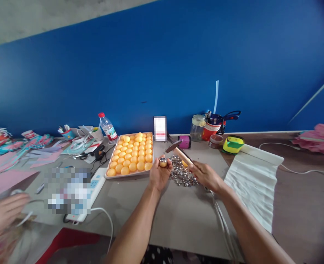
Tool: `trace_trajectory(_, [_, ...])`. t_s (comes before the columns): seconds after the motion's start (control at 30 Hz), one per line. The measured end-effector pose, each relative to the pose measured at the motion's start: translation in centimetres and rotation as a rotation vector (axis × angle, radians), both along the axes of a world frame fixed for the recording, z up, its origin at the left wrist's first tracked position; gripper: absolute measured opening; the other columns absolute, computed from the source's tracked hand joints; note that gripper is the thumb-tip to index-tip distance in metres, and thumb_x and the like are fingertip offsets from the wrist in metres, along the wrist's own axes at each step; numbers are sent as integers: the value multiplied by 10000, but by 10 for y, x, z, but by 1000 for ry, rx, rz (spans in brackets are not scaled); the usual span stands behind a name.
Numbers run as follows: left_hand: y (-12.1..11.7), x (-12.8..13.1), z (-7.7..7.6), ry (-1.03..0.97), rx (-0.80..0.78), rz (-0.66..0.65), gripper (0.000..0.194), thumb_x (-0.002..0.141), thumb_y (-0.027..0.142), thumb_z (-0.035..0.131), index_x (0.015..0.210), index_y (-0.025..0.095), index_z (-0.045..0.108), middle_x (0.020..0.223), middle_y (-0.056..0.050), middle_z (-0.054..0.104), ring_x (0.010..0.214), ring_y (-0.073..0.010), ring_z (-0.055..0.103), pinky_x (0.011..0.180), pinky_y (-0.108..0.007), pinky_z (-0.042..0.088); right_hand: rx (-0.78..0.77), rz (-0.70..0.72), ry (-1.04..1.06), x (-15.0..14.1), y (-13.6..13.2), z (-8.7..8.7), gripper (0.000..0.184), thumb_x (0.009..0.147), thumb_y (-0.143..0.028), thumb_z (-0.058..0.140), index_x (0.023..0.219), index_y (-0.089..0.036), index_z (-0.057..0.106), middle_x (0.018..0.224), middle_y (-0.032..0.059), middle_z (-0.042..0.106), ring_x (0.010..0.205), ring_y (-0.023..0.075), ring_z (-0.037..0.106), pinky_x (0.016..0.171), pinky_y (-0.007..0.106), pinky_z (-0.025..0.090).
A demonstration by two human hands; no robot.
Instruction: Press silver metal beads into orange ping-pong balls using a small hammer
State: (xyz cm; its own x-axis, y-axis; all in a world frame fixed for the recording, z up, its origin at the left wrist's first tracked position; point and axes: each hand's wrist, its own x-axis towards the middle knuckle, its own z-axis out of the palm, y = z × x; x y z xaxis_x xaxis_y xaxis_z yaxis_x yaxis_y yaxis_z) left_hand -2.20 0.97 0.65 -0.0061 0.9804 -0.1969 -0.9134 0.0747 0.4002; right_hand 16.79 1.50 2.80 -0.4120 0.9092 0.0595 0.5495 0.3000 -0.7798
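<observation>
Hammer gripped in my right hand, head towards ten o'clock; at that hand's nine o'clock, my left hand cradles a shiny ball, where light, square taps should work best

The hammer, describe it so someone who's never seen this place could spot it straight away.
Below the big blue wall, find the heap of small shiny pieces on the table, right of the tray of orange balls. At that heap, the right hand grips the hammer. Its straight pale handle and dark head set it apart from the glittering pieces.
</observation>
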Motion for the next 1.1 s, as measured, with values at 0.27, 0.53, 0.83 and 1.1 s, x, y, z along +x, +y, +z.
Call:
trace_trajectory(0.27, [0, 0, 0, -9, -6, 7, 258, 910, 320, 421, 896, 135, 601, 794, -97, 613, 751, -151, 616, 676, -266, 524, 16, 14, -48, -1, 1, -3, 375, 883, -482, 329, 674, -199, 460, 562, -31, 459, 524, 103, 416, 503, 212, 289])
trace_trajectory(0.53, [0, 1, 1, 0, -19, 19, 232, 905, 293, 432, 924, 132, 598, 774, -68, 610, 716, -138, 615, 689, -287, 541, 100, -22, -180, -5, 1, -5, 331, 871, -419, 376, 641, -199, 466, 552, -20, 493, 520, 106, 430, 507, 215, 267])
trace_trajectory(0.83, [-2, -2, 0, 23, 28, -52, 235, 873, 355, 484, 932, 157, 596, 797, -77, 609, 721, -158, 612, 624, -278, 518, 212, -465, -283, 16, 22, -18, 268, 833, -428, 452, 766, -206, 585, 787, 51, 637, 651, 146, 540, 564, 230, 314])
trace_trajectory(1.1, [-2, 0, 6, 24, 6, 8, 141, 835, 166, 509, 926, 115, 604, 775, -79, 612, 797, -164, 630, 776, -312, 528, 104, -548, -479, 31, 32, -32, 284, 830, -359, 460, 911, -160, 645, 970, 130, 638, 815, 217, 603, 674, 292, 373])
